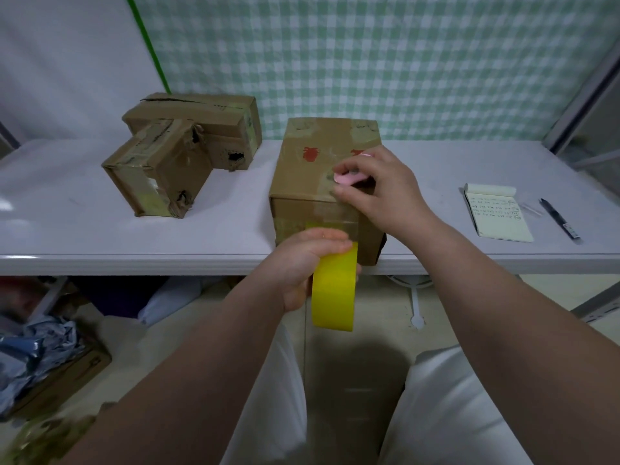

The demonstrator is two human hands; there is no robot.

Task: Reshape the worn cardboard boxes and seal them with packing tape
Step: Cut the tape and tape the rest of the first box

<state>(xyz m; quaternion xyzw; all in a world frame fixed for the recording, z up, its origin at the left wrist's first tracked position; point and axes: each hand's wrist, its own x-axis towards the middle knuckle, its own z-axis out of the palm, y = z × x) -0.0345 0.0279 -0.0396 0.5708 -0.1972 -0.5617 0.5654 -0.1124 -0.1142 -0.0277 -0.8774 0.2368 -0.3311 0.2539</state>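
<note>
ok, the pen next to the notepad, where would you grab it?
Mid-barrel, from straight above. The pen lies flat on the table, clear of the notepad. With nothing under it to get fingers around, a top-down pinch across its thin width looks like the best fit.

centre: big box (302, 182) right at the table (84, 236) front edge, left hand (302, 263) with tape roll (335, 293) and right hand (385, 193) with a pink thing (349, 177) crowding it | left of it: decent lane up to the two beat-up boxes (161, 169) | right: open till notepad (500, 216) and pen (560, 219)
</note>
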